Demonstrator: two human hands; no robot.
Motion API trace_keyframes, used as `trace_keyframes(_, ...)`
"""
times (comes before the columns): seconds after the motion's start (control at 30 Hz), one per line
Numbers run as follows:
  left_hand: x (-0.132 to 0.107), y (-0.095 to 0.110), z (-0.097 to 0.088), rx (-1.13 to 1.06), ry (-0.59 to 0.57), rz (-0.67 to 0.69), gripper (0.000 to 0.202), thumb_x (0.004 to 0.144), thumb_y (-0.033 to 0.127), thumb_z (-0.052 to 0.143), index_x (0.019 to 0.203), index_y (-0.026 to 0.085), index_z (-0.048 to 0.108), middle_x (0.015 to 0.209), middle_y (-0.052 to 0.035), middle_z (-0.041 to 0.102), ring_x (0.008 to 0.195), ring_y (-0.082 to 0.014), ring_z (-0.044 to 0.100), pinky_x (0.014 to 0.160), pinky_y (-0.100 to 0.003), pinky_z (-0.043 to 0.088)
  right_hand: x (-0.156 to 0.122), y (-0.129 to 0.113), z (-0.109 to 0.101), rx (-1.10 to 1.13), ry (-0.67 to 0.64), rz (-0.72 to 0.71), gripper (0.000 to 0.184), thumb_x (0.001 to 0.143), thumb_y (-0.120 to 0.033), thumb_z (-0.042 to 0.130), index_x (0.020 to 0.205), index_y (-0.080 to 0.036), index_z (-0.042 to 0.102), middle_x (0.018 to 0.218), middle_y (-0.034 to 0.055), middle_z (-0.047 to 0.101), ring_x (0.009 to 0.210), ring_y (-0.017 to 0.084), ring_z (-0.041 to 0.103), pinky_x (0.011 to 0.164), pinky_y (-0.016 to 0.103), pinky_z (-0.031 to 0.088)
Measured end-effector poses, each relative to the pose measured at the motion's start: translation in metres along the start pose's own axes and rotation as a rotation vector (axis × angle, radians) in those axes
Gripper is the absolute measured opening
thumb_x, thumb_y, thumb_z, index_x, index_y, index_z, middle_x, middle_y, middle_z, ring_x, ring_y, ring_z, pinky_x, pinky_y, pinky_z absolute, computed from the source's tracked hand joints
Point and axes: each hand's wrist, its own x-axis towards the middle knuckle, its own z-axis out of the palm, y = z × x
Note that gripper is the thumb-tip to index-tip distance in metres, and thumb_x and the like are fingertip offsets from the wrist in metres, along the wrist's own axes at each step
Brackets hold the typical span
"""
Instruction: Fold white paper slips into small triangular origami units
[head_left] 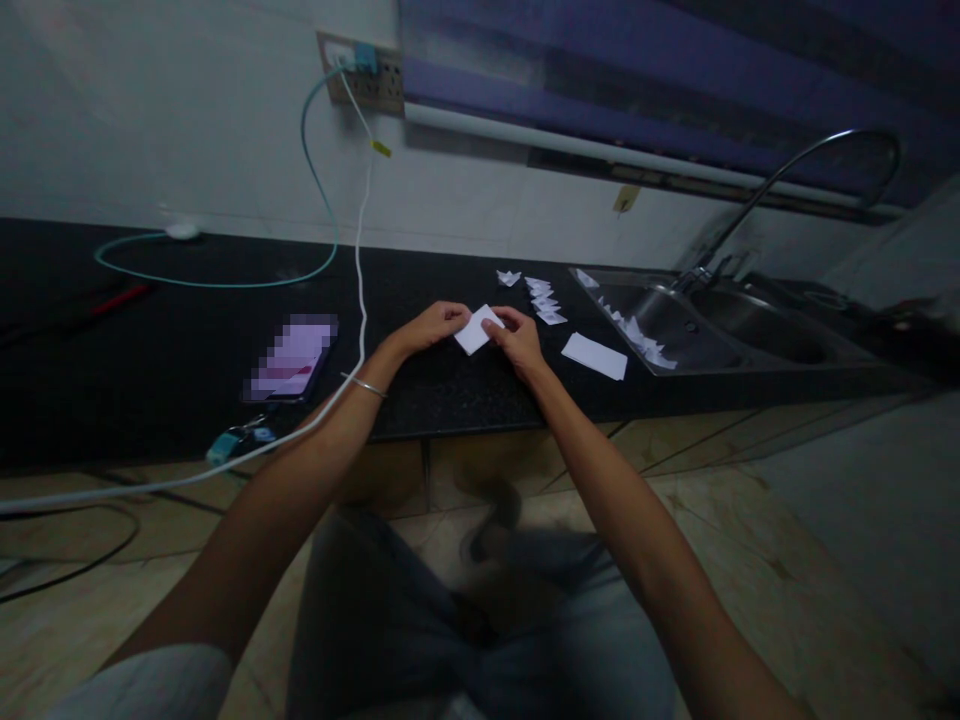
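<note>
Both my hands hold one small white folded paper (475,331) just above the black countertop (150,340). My left hand (431,327) pinches its left edge with closed fingers. My right hand (517,340) pinches its right edge, fingers also closed. A thin bangle sits on my left wrist. To the right on the counter lies a flat white sheet (594,356). Behind it stand several small folded white paper pieces (543,299), and one more folded piece (508,277) lies to their left.
A phone (291,358) lies on the counter at left with a white cable (358,250) running up to a wall socket (364,72). A green cable (217,280) loops behind. A steel sink (720,330) with tap holds more paper pieces (641,338). Keys (236,440) hang at the counter edge.
</note>
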Motion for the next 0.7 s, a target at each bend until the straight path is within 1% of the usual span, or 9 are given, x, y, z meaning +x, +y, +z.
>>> trace_keyframes(0.07, 0.0024, -0.0035, -0.0002, -0.020, 0.004, -0.008, 0.019, 0.082, 0.030, 0.059, 0.084, 0.011, 0.063, 0.077, -0.0023, 0.062, 0.068, -0.0106, 0.053, 0.063, -0.022, 0.038, 0.0014, 0.0038, 0.0006, 0.059, 0.088, 0.008, 0.045, 0.066, -0.049, 0.075, 0.098, -0.018, 0.067, 0.087, 0.0043, 0.069, 0.071, 0.016, 0.060, 0.064, 0.029, 0.048)
trace_keyframes(0.17, 0.0046, -0.0077, -0.0015, -0.044, 0.030, -0.058, 0.022, 0.076, 0.027, 0.064, 0.091, 0.011, 0.064, 0.080, -0.0031, 0.064, 0.067, -0.0106, 0.054, 0.060, -0.022, 0.037, 0.0023, 0.0067, 0.0008, 0.054, 0.095, -0.015, 0.040, 0.067, -0.046, 0.076, 0.096, -0.019, 0.068, 0.086, 0.0033, 0.069, 0.073, 0.016, 0.060, 0.067, 0.030, 0.049)
trace_keyframes(0.23, 0.0044, -0.0084, -0.0024, -0.069, 0.021, -0.092, 0.024, 0.074, 0.027, 0.065, 0.093, 0.011, 0.064, 0.078, -0.0030, 0.064, 0.066, -0.0108, 0.056, 0.057, -0.021, 0.036, 0.0020, 0.0065, 0.0002, 0.045, 0.090, -0.041, 0.036, 0.068, -0.044, 0.075, 0.095, -0.020, 0.069, 0.087, 0.0034, 0.069, 0.075, 0.017, 0.060, 0.069, 0.032, 0.049)
trace_keyframes(0.33, 0.0025, -0.0061, -0.0032, -0.071, -0.023, -0.104, 0.023, 0.075, 0.025, 0.064, 0.093, 0.011, 0.065, 0.077, -0.0034, 0.066, 0.065, -0.0110, 0.057, 0.056, -0.021, 0.035, 0.0013, 0.0053, -0.0011, 0.052, 0.095, -0.062, 0.034, 0.070, -0.043, 0.075, 0.095, -0.021, 0.071, 0.087, 0.0035, 0.070, 0.076, 0.018, 0.061, 0.071, 0.034, 0.050)
trace_keyframes(0.43, 0.0007, -0.0025, -0.0037, -0.030, -0.046, -0.111, 0.021, 0.076, 0.025, 0.063, 0.089, 0.010, 0.068, 0.072, -0.0031, 0.066, 0.061, -0.0100, 0.055, 0.054, -0.021, 0.033, 0.0012, 0.0051, -0.0021, 0.065, 0.102, -0.066, 0.034, 0.070, -0.044, 0.075, 0.096, -0.022, 0.072, 0.086, 0.0032, 0.070, 0.075, 0.018, 0.061, 0.071, 0.035, 0.050)
trace_keyframes(0.53, -0.0001, 0.0001, -0.0034, -0.023, -0.059, -0.107, 0.018, 0.077, 0.025, 0.063, 0.085, 0.010, 0.069, 0.067, -0.0022, 0.065, 0.057, -0.0089, 0.053, 0.052, -0.021, 0.033, 0.0014, 0.0054, -0.0026, 0.054, 0.102, -0.071, 0.035, 0.070, -0.046, 0.075, 0.095, -0.022, 0.072, 0.090, 0.0036, 0.071, 0.079, 0.019, 0.062, 0.073, 0.035, 0.051)
trace_keyframes(0.63, -0.0003, 0.0008, -0.0020, -0.048, -0.051, -0.079, 0.016, 0.077, 0.022, 0.064, 0.084, 0.009, 0.069, 0.068, -0.0029, 0.066, 0.059, -0.0097, 0.056, 0.056, -0.021, 0.039, 0.0010, 0.0039, -0.0025, 0.053, 0.098, -0.057, 0.036, 0.069, -0.047, 0.075, 0.096, -0.022, 0.071, 0.092, 0.0040, 0.071, 0.079, 0.019, 0.062, 0.073, 0.036, 0.051)
trace_keyframes(0.7, 0.0002, 0.0000, -0.0007, -0.073, -0.033, -0.058, 0.015, 0.075, 0.019, 0.065, 0.086, 0.009, 0.068, 0.069, -0.0034, 0.067, 0.061, -0.0107, 0.059, 0.059, -0.022, 0.043, 0.0003, 0.0018, -0.0019, 0.088, 0.085, -0.026, 0.040, 0.067, -0.045, 0.077, 0.099, -0.022, 0.069, 0.092, 0.0044, 0.071, 0.080, 0.020, 0.063, 0.072, 0.036, 0.052)
